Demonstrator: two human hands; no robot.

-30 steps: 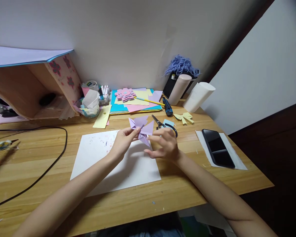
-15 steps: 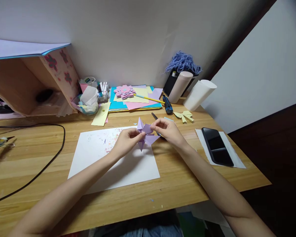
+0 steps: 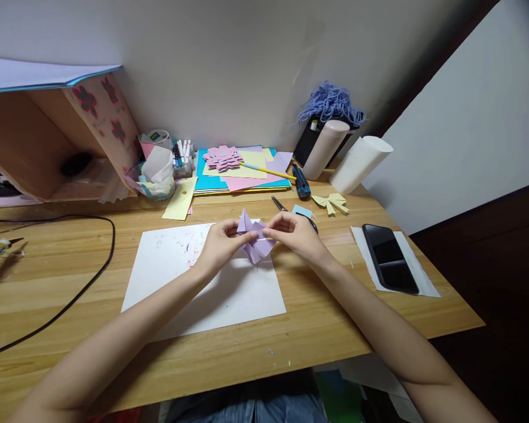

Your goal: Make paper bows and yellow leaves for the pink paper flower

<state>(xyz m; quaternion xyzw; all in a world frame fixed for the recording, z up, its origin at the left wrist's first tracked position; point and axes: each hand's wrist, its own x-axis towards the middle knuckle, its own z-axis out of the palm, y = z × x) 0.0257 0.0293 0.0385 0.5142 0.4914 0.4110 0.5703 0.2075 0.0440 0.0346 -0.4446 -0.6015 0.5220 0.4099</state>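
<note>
A folded purple paper piece (image 3: 258,250) with pointed petals is held between both hands, just above a white sheet (image 3: 247,299). My left hand (image 3: 223,244) pinches its left side, thumb on top. On its right side, the thumb and fingertips of my right hand (image 3: 296,235) are closed on a petal. Scissors (image 3: 278,203) lie behind my right hand, partly hidden by it, with a small blue paper piece (image 3: 302,210) on them. Coloured marks spot the white sheet near my left hand.
At the back lie stacked coloured papers (image 3: 211,185) with a pink paper flower (image 3: 223,158), a pencil (image 3: 268,171) and a blue cutter (image 3: 301,183). A yellow paper bow (image 3: 330,203) and phone (image 3: 390,258) are rightward. A black cable (image 3: 113,235) curves on the left, below a cardboard box (image 3: 106,129).
My right hand has moved slightly left and its fingers have come onto the purple paper's middle right. The paper has turned a little, and the scissors show more. The view has shifted slightly.
</note>
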